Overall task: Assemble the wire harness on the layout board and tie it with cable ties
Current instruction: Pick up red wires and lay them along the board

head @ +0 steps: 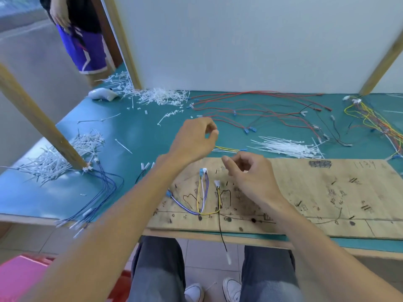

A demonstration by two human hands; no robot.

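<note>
The wooden layout board [327,192] lies along the front edge of the teal table. On its left part a purple, white and yellow wire loop [202,192] runs up to a blue-white connector [203,170]. Beside it sits a white connector [217,183]. A black wire [220,232] hangs over the board's edge. My left hand [196,138] hovers beyond the board, thumb and forefinger pinched together, nothing visible in them. My right hand [248,175] is over the board, fingers loosely curled and holding nothing. A loose yellow-white wire [226,148] lies between the hands. Fresh white cable ties [287,147] are heaped behind the board.
Red wires [261,110] spread across the table's back, and a multicoloured bundle [375,118] lies at far right. Blue wires [104,188] drape off the left front. Tie scraps [161,97] pile at back left and around a slanted wooden post [43,125]. A person [82,40] stands at upper left.
</note>
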